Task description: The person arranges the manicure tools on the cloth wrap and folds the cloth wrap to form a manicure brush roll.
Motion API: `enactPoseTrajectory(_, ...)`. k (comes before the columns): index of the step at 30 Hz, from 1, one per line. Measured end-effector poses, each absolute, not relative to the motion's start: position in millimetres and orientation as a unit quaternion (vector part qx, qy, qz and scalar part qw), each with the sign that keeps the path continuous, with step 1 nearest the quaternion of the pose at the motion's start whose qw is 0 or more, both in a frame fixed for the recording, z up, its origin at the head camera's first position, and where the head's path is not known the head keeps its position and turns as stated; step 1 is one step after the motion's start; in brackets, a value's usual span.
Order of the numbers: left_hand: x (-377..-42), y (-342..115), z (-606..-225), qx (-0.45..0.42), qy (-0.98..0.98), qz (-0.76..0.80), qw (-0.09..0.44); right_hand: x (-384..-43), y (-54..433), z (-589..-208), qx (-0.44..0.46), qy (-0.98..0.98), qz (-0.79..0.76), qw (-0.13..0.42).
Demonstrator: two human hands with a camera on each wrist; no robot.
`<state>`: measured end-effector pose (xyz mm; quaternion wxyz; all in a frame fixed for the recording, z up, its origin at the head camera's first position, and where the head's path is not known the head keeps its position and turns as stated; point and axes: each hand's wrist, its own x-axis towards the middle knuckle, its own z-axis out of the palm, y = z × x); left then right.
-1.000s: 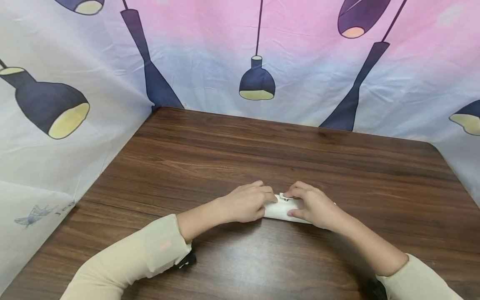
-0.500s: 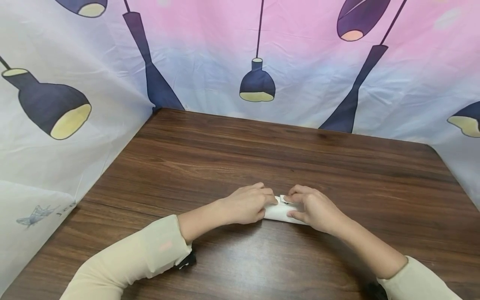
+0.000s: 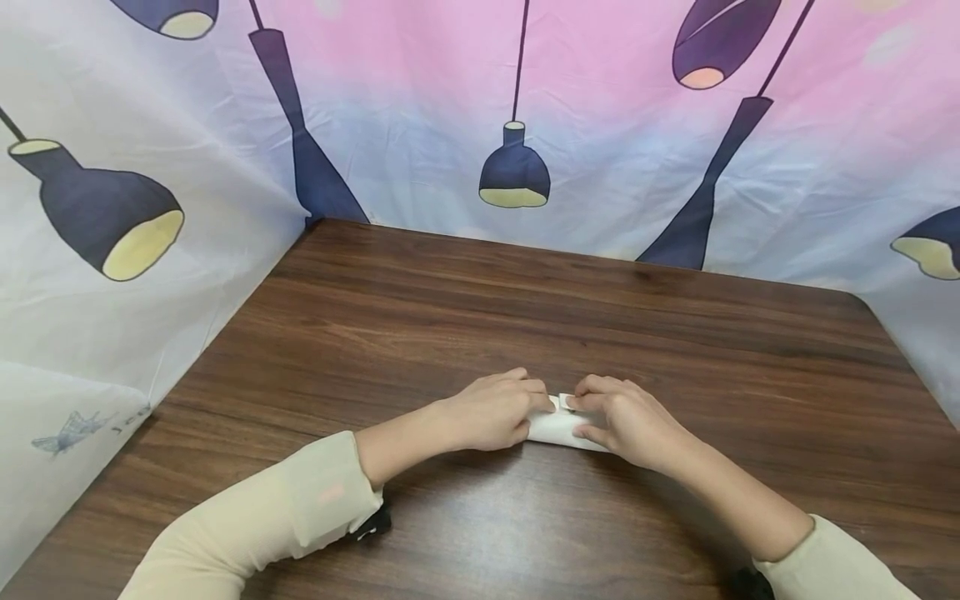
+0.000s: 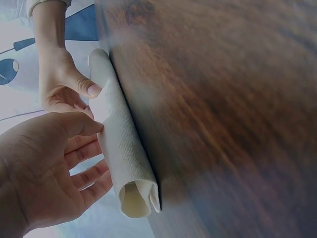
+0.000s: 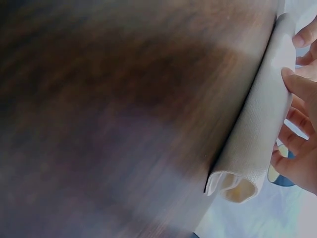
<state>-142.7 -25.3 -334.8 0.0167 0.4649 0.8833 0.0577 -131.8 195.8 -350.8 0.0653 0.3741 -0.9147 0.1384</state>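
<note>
A white, fine-textured rolled case (image 3: 558,430) lies on the table between both hands, like a tube with open ends. Both wrist views show the rolled case (image 4: 116,124) hollow at its end, with folded layers on the table side. My left hand (image 3: 495,412) holds its left part, thumb on the near side and fingers over the far side. My right hand (image 3: 633,421) grips the right part with the thumb in front. Its fingertips are on a small white tab (image 3: 566,402) at the top; whatever lies beneath the tab is hidden.
The dark wood-grain table (image 3: 420,292) spreads around the hands. Behind and to the left hangs a cloth backdrop (image 3: 420,100) printed with lamps. Pale sleeves (image 3: 262,508) cover the forearms, with a black strap part (image 3: 372,523) under the left one.
My right fingers have come down over the white tab, and the dark snap seen near it earlier is now covered. The left hand keeps its hold. The whole head view has shifted slightly.
</note>
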Motion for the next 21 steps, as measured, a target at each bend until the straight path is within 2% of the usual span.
enactPoseTrajectory(14,-143.8,-22.6,-335.2,0.468,0.882,0.048,0.018,-129.7,201.3,-350.9,0.419,-0.897,0.100,0.105)
enactPoseTrajectory(21,-142.5,-23.6,-336.1,0.468,0.882,0.048,0.011,-125.9,202.1,-352.2,0.401,-0.906,0.100,0.093)
